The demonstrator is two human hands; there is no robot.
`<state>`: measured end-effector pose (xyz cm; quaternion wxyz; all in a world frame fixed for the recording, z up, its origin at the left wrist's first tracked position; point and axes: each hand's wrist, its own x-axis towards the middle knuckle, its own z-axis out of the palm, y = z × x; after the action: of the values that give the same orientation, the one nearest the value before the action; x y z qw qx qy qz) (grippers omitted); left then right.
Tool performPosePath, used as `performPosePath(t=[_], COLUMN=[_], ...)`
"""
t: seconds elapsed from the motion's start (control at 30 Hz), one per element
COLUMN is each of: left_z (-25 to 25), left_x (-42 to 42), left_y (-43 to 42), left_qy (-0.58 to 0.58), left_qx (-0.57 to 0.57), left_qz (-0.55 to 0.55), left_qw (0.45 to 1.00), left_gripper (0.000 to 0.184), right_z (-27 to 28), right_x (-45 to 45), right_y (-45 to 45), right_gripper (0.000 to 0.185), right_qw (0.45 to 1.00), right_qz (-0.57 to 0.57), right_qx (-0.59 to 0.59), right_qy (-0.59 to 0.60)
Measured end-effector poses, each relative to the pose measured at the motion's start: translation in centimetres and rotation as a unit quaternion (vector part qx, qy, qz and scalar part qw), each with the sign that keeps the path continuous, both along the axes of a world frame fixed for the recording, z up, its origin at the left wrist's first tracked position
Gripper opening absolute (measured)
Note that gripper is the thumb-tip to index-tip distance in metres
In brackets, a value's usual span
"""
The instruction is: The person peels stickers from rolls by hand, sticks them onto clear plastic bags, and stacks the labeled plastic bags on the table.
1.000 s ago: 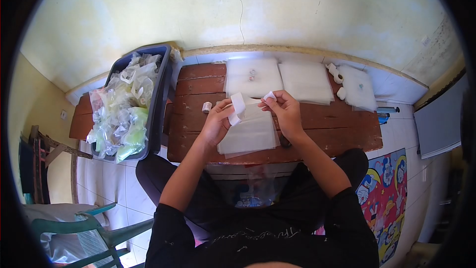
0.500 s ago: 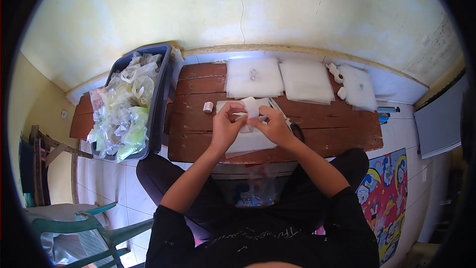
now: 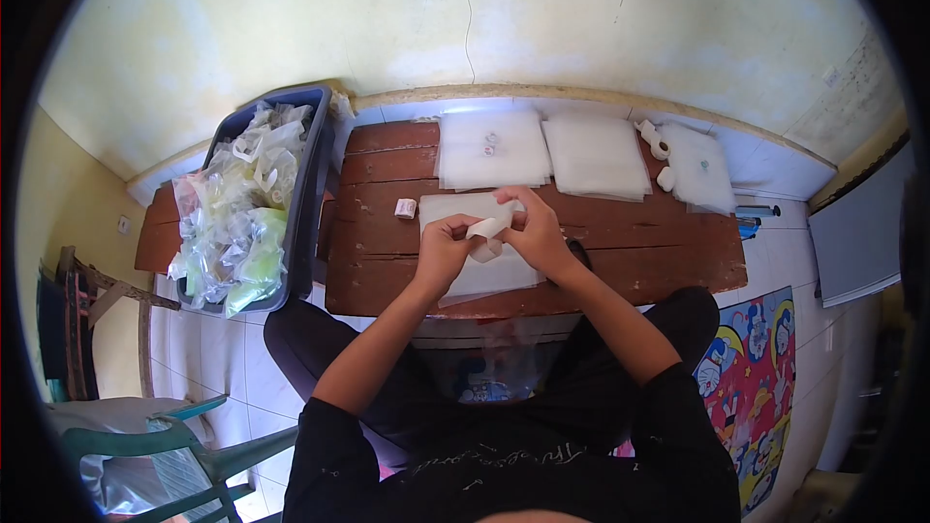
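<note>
A curled white strip [image 3: 491,225], like paper or label tape, is pinched between both hands. My left hand [image 3: 448,250] grips its left side with thumb and fingers. My right hand [image 3: 535,237] holds the right side, its index finger raised. Below them lies a stack of clear, whitish plastic sheets or bags [image 3: 475,279] on the brown wooden table [image 3: 378,271]. A black loop [image 3: 579,254], seemingly a scissors handle, shows partly behind my right wrist. Left of the stack sits a small white roll with reddish print [image 3: 405,208].
More plastic stacks lie along the back: one [image 3: 494,150] with a small printed mark, another [image 3: 596,157], and a third [image 3: 701,169]. White rolls [image 3: 655,140] stand between the right two. A dark bin [image 3: 308,203] full of plastic bags [image 3: 242,213] is at left, near a green chair [image 3: 174,441].
The white strip, upright before, has been turned and now curls lower between my hands. My right index finger has lifted, and the scissors' blades are hidden now.
</note>
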<state>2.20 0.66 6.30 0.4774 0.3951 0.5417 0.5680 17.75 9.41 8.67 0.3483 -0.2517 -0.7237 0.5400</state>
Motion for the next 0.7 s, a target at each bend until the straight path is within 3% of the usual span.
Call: performPosePath(t=[0.07, 0.13, 0.33, 0.53, 0.7], left_z=[-0.3, -0.3, -2.2, -1.8, -1.5], left_x=[0.0, 0.2, -0.3, 0.1, 0.8], left_y=[0.0, 0.2, 0.5, 0.4, 0.8], left_qy=[-0.02, -0.138, -0.232, -0.209, -0.278], left_qx=[-0.014, -0.044, -0.066, -0.068, -0.075], left_qz=[0.023, 0.065, 0.135, 0.132, 0.166], left_qw=[0.999, 0.987, 0.961, 0.967, 0.943], left_gripper=[0.022, 0.026, 0.034, 0.031, 0.03], right_z=[-0.2, -1.5, -1.8, -0.7, -2.7], right_x=[0.0, 0.2, -0.4, 0.1, -0.5], right_y=[-0.1, 0.4, -2.1, -1.8, -1.4], right_gripper=[0.025, 0.037, 0.05, 0.057, 0.042], right_qw=[0.999, 0.928, 0.921, 0.931, 0.911], right_qz=[-0.012, 0.057, 0.072, 0.121, 0.054], right_qx=[0.037, 0.364, 0.357, 0.311, 0.396], right_qy=[0.024, -0.052, -0.139, -0.149, -0.1])
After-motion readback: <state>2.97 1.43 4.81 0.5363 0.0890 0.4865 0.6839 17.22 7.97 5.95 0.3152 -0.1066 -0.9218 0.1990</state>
